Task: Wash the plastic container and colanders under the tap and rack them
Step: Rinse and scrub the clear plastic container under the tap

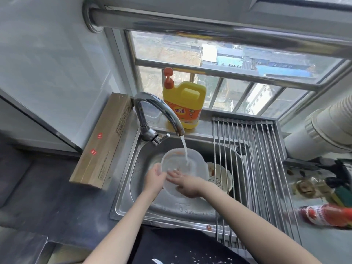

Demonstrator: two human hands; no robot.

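Gripping the left rim of the container point(192, 162), the left hand point(155, 180) has its fingers curled round the edge, thumb over the lip. That translucent plastic container hangs tilted over the sink point(125, 187), its mouth turned up toward the tap point(152, 113), with orange smears along its far inner wall. Inside it, the right hand point(185, 184) lies flat with fingers straight, pressed against the near inner wall, holding nothing. So the container sits between the two hands: the left one pinches it from outside at the left, the right one reaches in from the near right.

Water point(185, 151) falls from the spout into the container's far right part, just beyond the right fingertips.

Right of the container, low in the basin and partly hidden behind it, lies a cream colander point(221, 178) with reddish stains. A rack point(253, 168) of steel rods spans the sink's right side. On the far sill stands a yellow soap bottle point(183, 105); a long cardboard box point(102, 140) lies left of the sink.
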